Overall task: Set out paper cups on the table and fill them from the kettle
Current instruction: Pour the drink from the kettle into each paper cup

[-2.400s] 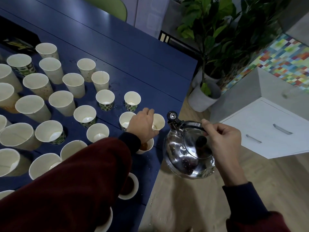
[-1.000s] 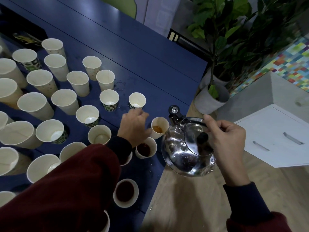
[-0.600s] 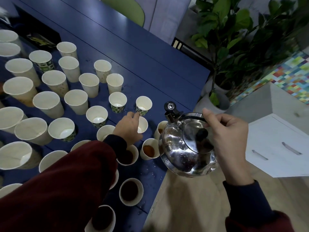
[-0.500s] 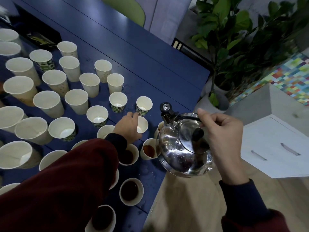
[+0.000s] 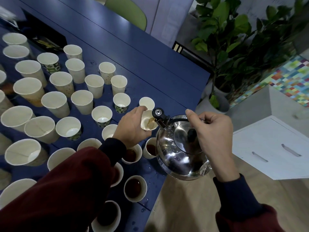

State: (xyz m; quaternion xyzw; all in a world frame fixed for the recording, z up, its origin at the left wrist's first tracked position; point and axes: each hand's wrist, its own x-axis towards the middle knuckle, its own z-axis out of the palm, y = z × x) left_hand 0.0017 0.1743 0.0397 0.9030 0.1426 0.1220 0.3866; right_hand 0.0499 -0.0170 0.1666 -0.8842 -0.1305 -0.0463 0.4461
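Steel kettle (image 5: 181, 152) tilted, brown liquid streaming into small white cup (image 5: 148, 122)

Tilted steel kettle (image 5: 179, 153) pours tea into held cup (image 5: 148, 122) (small, white).

The left hand (image 5: 133, 127) is reaching forward from a dark red sleeve with a black cuff, fingers curled around a small paper cup (image 5: 148, 122) and tilting it toward the right. The right hand (image 5: 211, 131) is gripping the handle of the kettle (image 5: 181, 148) from above, fist closed, wrist bent down, tipping the spout into that cup.
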